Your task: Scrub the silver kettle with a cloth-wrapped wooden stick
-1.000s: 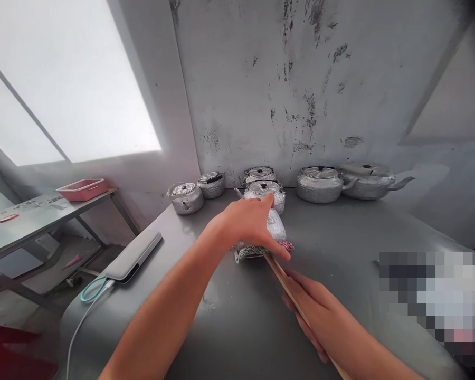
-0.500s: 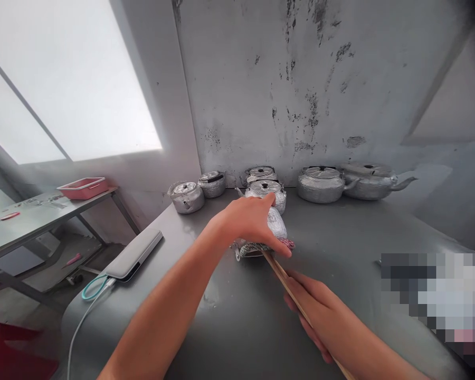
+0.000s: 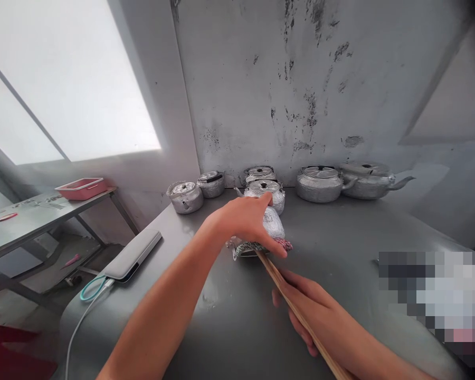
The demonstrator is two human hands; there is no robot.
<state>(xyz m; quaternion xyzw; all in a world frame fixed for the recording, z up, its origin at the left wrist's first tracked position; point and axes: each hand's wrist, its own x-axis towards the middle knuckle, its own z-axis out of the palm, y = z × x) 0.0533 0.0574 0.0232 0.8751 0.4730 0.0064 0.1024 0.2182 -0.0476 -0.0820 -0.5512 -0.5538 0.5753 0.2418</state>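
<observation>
Smooth grey metal covers the counter (image 3: 229, 327) beneath a stained pale wall (image 3: 241, 79). Nearest, the right hand (image 3: 319, 309) is closed around a wooden stick (image 3: 269, 267) slanting up and left. Its far end meets the mouth of a silvery kettle (image 3: 274, 224), around the middle of the counter; patterned cord (image 3: 243, 247) lies along that mouth. The left hand (image 3: 243, 217) is clamped over the kettle, thumb and fingers spread. Towards the left edge lies a grey power bank (image 3: 134, 256). Along the far edge stand six more kettles (image 3: 320, 186), all apparently lidded.

The stick is at the held kettle's mouth, and no lid shows there; how much is done inside and how much is left cannot be told. Compared with one second ago, the stick's tip sits further left and the right fingers have shifted left too; the far kettles remain in place.
</observation>
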